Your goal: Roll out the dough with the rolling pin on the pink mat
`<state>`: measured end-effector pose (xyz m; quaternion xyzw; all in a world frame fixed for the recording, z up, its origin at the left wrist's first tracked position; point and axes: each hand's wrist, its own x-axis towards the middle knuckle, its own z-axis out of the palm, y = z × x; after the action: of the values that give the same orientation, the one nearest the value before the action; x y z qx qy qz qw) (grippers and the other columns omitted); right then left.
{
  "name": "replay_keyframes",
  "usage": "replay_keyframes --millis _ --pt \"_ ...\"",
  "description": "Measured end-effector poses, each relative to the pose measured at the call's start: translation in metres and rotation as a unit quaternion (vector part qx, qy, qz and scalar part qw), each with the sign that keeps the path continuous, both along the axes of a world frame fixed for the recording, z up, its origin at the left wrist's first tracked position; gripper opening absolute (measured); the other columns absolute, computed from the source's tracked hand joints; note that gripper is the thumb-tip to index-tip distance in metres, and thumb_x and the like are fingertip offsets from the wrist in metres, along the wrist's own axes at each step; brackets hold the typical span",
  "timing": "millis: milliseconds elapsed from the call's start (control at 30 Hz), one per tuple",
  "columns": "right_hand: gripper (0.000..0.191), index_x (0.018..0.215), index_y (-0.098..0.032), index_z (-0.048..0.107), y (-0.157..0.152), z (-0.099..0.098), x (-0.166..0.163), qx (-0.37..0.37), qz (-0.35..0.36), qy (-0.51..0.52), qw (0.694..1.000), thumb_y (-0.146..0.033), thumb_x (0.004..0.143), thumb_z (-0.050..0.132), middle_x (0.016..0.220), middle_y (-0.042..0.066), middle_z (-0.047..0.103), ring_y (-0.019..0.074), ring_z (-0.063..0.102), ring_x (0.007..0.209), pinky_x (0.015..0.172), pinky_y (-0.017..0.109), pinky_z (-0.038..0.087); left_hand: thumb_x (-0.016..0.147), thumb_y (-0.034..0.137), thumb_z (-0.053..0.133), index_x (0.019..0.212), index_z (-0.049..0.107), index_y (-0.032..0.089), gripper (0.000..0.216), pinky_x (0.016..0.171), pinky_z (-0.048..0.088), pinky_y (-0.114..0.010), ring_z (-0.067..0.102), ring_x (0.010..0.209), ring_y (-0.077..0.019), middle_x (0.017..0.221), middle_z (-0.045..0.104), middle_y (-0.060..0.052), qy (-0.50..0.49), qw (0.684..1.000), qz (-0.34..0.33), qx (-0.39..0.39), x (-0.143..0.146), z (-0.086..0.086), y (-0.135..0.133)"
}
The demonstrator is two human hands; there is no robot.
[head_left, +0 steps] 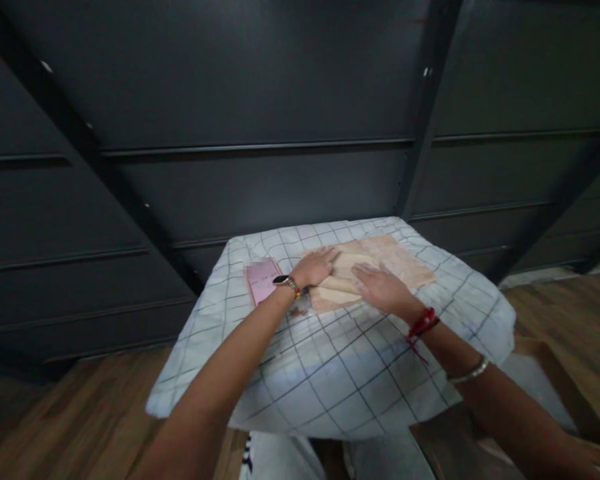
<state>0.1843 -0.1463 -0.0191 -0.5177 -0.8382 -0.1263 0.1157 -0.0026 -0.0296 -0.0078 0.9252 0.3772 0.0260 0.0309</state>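
My left hand (316, 267) lies flat, fingers stretched out and close together, on the left part of a pale beige sheet-like piece (353, 262). My right hand (383, 288) rests flat on the same piece from the right, its fingers pointing left. Under it lies a thin tan rectangular sheet (405, 261) with whitish smudges on its right side. A light band runs between the two hands; whether it is a fold or a separate thing, I cannot tell. Left of my left wrist is a flat pink rectangular item (261, 283) with faint print, partly blurred out.
A white checked cloth (330, 380) covers the small table. A small brownish bit (299, 311) lies near my left wrist. Dark panelled wall (260, 193) stands right behind the table. An open cardboard box (555, 373) sits on the wooden floor at the lower right.
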Motion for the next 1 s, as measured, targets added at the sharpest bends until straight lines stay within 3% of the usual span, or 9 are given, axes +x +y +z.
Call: replay_keyframes --millis 100,233,333,467,633,800,1000 --pt "0.039 0.118 -0.008 0.057 0.006 0.002 0.003 -0.004 -0.001 0.001 1.0 -0.02 0.095 0.028 0.123 0.016 0.058 0.0223 0.051 0.117 0.101 0.041 0.036 0.09 0.023 0.025 0.146 0.024 0.016 0.056 0.11 0.019 -0.041 0.02 0.138 -0.0226 0.15 0.023 -0.007 -0.011 1.0 0.018 0.001 0.003 0.0 0.001" --pt "0.039 0.125 -0.007 0.051 -0.004 -0.004 -0.003 0.02 0.03 0.013 0.999 -0.02 0.093 0.035 0.124 0.017 0.057 0.0228 0.052 0.116 0.099 0.041 0.04 0.092 0.029 0.025 0.145 0.025 0.019 0.054 0.111 0.016 -0.038 0.018 0.138 -0.02 0.151 0.022 -0.004 -0.005 0.999 -0.039 0.009 -0.007 -0.003 -0.011" --pt "0.037 0.121 -0.009 0.056 0.003 -0.004 0.0 -0.013 0.056 -0.02 0.998 -0.017 0.093 0.032 0.127 0.016 0.056 0.023 0.05 0.119 0.1 0.044 0.038 0.092 0.025 0.023 0.145 0.025 0.017 0.054 0.112 0.015 -0.036 0.019 0.138 -0.0195 0.151 0.022 -0.005 -0.003 1.0 -0.006 0.024 -0.005 -0.003 -0.008" --pt "0.043 0.128 -0.009 0.05 0.015 -0.003 0.007 -0.055 -0.002 0.005 0.998 -0.022 0.096 0.026 0.135 0.015 0.048 0.0249 0.043 0.126 0.102 0.048 0.035 0.09 0.023 0.024 0.145 0.024 0.014 0.056 0.111 0.018 -0.034 0.021 0.137 -0.0189 0.15 0.023 -0.007 0.015 0.999 0.019 0.022 0.002 -0.001 -0.001" --pt "0.04 0.127 -0.01 0.052 0.014 -0.005 0.003 -0.026 0.082 0.002 0.996 -0.02 0.094 0.03 0.128 0.015 0.055 0.0227 0.048 0.121 0.103 0.047 0.034 0.092 0.029 0.023 0.145 0.025 0.021 0.054 0.111 0.019 -0.035 0.021 0.137 -0.0174 0.15 0.023 -0.001 0.006 1.0 -0.019 -0.014 -0.007 0.001 -0.01" --pt "0.044 0.129 -0.009 0.05 0.031 0.001 0.002 -0.041 0.004 0.017 0.999 -0.024 0.096 0.025 0.134 0.015 0.049 0.0238 0.042 0.127 0.105 0.05 0.03 0.088 0.02 0.027 0.143 0.028 0.011 0.056 0.111 0.019 -0.029 0.025 0.136 -0.0168 0.148 0.028 -0.008 0.0 0.999 0.038 -0.002 -0.002 0.0 -0.005" --pt "0.044 0.129 -0.011 0.05 0.025 -0.002 -0.005 -0.049 0.073 0.02 0.996 -0.024 0.095 0.024 0.132 0.012 0.052 0.021 0.046 0.123 0.107 0.045 0.028 0.092 0.027 0.022 0.145 0.026 0.014 0.054 0.111 0.018 -0.033 0.021 0.137 -0.0185 0.149 0.024 -0.006 0.002 1.0 -0.002 -0.021 -0.007 0.0 -0.013"
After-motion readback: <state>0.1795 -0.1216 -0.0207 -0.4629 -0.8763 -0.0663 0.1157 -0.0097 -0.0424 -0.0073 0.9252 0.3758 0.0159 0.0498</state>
